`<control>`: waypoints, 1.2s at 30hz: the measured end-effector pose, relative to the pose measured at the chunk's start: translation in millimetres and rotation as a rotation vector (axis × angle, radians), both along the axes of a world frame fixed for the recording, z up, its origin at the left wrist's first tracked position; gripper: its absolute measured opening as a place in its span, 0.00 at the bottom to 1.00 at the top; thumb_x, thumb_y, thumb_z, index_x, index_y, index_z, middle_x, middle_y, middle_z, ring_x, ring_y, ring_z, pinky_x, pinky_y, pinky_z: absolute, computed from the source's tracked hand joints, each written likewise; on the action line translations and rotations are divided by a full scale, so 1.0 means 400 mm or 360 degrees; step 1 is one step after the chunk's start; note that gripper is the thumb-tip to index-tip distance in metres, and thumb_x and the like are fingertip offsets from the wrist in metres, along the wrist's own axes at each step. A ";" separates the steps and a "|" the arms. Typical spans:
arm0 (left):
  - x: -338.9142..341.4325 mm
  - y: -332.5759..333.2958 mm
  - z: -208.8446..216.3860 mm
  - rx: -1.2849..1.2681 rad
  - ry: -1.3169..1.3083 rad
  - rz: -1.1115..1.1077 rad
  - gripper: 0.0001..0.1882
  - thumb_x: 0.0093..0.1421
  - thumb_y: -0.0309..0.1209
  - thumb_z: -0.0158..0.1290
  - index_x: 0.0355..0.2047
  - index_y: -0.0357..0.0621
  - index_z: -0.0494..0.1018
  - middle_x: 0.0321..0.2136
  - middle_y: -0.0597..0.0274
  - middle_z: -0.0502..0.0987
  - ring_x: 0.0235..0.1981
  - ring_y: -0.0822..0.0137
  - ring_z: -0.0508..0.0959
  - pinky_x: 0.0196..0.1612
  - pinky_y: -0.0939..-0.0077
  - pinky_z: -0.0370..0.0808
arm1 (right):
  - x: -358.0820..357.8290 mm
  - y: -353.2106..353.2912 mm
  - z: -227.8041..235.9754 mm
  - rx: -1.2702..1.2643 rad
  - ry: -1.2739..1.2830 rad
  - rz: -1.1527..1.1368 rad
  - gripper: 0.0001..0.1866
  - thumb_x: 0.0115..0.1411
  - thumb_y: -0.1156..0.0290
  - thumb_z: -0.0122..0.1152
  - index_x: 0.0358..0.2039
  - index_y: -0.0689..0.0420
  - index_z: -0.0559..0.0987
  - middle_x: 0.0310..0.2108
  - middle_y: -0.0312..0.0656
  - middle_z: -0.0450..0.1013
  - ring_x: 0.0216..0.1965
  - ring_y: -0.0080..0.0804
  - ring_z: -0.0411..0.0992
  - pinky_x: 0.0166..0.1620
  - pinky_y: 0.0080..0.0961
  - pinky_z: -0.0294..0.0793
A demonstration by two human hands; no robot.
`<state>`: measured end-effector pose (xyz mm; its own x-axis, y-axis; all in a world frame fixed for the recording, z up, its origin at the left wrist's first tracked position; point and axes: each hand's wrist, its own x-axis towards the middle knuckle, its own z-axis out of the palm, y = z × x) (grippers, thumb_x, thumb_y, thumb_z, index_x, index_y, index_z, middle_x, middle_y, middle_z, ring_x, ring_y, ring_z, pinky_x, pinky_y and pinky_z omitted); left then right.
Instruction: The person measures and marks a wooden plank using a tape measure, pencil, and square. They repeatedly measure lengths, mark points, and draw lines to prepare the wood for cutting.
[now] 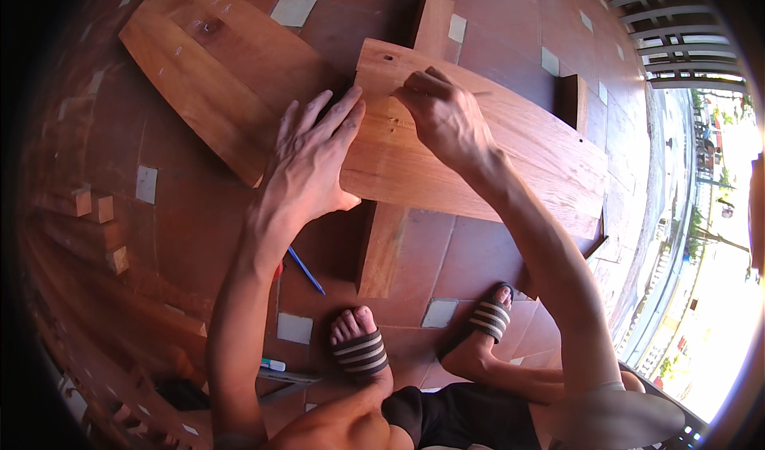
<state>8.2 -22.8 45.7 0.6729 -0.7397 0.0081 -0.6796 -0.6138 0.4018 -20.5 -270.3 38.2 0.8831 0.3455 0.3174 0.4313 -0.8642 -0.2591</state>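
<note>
A wide reddish-brown wooden board [530,151] lies raised on wooden blocks, with a small dark hole near its far left corner. My left hand [311,155] is at the board's left end, fingers stretched out and thumb down by the near edge. My right hand [446,119] is over the board's left half, its fingers pinched together. A thin sliver shows beside that hand, but what the fingers hold is too hidden to name. Small marks [394,123] dot the wood between my hands.
Another wooden panel [215,76] with pale scribbles lies at the far left. Support blocks [382,251] jut out under the board. A blue pen [306,270] lies on the tiled floor [446,259] near my sandalled feet. Wood pieces [100,209] are stacked left; a railing [677,28] stands far right.
</note>
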 end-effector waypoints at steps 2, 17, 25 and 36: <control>0.002 -0.007 0.005 -0.0009 0.0022 -0.0010 0.63 0.34 0.34 0.81 0.72 0.39 0.64 0.76 0.58 0.60 0.75 0.50 0.61 0.77 0.38 0.58 | -0.041 0.016 -0.009 0.0046 0.0034 -0.0001 0.06 0.56 0.81 0.62 0.34 0.61 0.82 0.36 0.41 0.73 0.44 0.40 0.76 0.40 0.37 0.84; 0.001 0.006 -0.007 0.0026 0.0004 0.0005 0.63 0.34 0.34 0.81 0.73 0.40 0.63 0.77 0.60 0.59 0.75 0.49 0.61 0.77 0.38 0.58 | -0.050 0.037 0.018 0.0020 0.0097 0.0026 0.06 0.54 0.81 0.62 0.34 0.62 0.81 0.37 0.41 0.72 0.43 0.41 0.75 0.41 0.35 0.85; 0.004 0.005 -0.004 0.0024 0.0007 -0.0001 0.64 0.34 0.34 0.81 0.73 0.41 0.63 0.77 0.60 0.59 0.75 0.50 0.61 0.77 0.39 0.58 | -0.076 0.046 0.012 0.0073 0.0101 0.0047 0.04 0.54 0.79 0.62 0.32 0.61 0.81 0.37 0.42 0.72 0.43 0.41 0.74 0.41 0.35 0.84; 0.003 0.001 0.001 0.0060 0.0037 0.0000 0.63 0.35 0.35 0.80 0.73 0.40 0.63 0.78 0.60 0.57 0.76 0.50 0.59 0.78 0.42 0.56 | -0.053 0.038 0.016 -0.0006 0.0002 -0.0109 0.14 0.53 0.87 0.63 0.41 0.65 0.85 0.38 0.42 0.77 0.40 0.41 0.78 0.39 0.36 0.85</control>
<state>9.2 -22.3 45.9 0.6725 -0.7393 -0.0356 -0.6704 -0.6288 0.3940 -41.5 -255.1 44.6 0.9051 0.2852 0.3152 0.3706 -0.8927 -0.2563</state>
